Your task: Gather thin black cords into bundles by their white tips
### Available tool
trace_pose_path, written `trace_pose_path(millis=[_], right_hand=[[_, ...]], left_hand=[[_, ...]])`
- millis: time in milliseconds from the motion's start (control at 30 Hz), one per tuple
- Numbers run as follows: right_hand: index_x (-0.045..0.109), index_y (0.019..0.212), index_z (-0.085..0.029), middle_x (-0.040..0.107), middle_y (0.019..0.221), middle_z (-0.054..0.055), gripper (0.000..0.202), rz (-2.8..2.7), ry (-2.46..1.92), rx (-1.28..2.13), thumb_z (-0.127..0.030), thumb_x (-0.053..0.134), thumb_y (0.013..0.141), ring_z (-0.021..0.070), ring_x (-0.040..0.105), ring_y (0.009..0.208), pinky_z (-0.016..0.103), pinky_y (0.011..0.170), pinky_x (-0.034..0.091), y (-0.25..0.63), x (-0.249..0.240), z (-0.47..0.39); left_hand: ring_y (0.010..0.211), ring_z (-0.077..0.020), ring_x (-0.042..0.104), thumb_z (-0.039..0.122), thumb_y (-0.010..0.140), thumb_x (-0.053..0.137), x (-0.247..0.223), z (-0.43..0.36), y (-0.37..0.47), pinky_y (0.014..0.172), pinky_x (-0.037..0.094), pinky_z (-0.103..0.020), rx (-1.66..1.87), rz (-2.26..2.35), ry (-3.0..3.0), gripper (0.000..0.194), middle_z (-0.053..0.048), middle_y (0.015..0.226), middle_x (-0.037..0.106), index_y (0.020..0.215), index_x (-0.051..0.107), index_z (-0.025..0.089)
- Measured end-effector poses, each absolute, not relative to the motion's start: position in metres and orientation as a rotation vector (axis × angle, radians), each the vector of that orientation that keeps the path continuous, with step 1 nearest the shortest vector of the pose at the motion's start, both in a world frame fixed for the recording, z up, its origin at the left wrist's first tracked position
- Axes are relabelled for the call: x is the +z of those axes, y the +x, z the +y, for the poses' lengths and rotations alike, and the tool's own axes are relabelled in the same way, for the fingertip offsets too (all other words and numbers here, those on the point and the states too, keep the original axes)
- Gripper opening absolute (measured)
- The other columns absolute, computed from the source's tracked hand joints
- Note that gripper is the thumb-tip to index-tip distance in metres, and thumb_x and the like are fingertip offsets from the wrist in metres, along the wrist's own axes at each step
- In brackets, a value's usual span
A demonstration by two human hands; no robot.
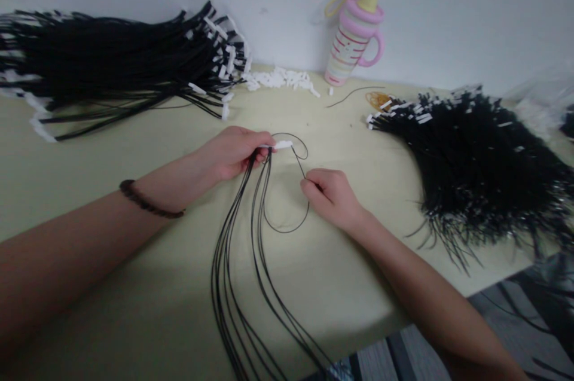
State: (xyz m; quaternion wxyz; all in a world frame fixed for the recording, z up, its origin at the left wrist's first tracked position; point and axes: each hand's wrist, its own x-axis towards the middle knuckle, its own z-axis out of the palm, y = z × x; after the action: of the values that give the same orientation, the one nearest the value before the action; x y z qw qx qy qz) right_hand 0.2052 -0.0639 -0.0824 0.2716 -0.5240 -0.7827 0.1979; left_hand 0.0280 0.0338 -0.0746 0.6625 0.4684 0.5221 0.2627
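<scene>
Two hands are seen, left hand and right hand. Two heaps of black cords are counted: one beyond the left hand, one right of the right hand. One pink bottle and one bracelet are counted.

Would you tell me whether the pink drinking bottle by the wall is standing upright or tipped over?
Upright. The pink bottle stands on its base on the table against the wall, cap uppermost; it looks slightly slanted.

Large heap of black cords lies far left of the fingers. Second cord heap lies right. Loose white clips and a pink bottle stand beyond them, against the wall.
</scene>
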Motion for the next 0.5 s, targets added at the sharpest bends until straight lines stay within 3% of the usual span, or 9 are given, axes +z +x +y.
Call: trace_pose_path(millis=[300, 500], right_hand=[[0.029, 0.054, -0.017, 0.031, 0.051, -0.005, 0.03, -2.077, -1.403, 0.597, -0.018, 0.038, 0.083, 0.0071, 0.032, 0.05, 0.022, 0.052, 0.024, 0.205, -0.084, -0.064], [0.03, 0.055, -0.017, 0.032, 0.052, -0.004, 0.031, -2.066, -1.416, 0.615, -0.021, 0.038, 0.084, 0.0073, 0.034, 0.051, 0.022, 0.053, 0.025, 0.205, -0.084, -0.063]], left_hand=[[0.041, -0.0043, 0.04, 0.011, 0.071, 0.054, -0.068, 0.025, 0.034, 0.04, 0.027, -0.018, 0.61, 1.207, 1.142, 0.022, 0.002, 0.047, 0.046, 0.049, 0.052, 0.013], [0.043, -0.0061, 0.041, 0.019, 0.07, 0.058, -0.085, 0.029, 0.029, 0.041, 0.027, -0.02, 0.66, 1.162, 1.279, 0.018, 0.001, 0.049, 0.048, 0.053, 0.057, 0.014]])
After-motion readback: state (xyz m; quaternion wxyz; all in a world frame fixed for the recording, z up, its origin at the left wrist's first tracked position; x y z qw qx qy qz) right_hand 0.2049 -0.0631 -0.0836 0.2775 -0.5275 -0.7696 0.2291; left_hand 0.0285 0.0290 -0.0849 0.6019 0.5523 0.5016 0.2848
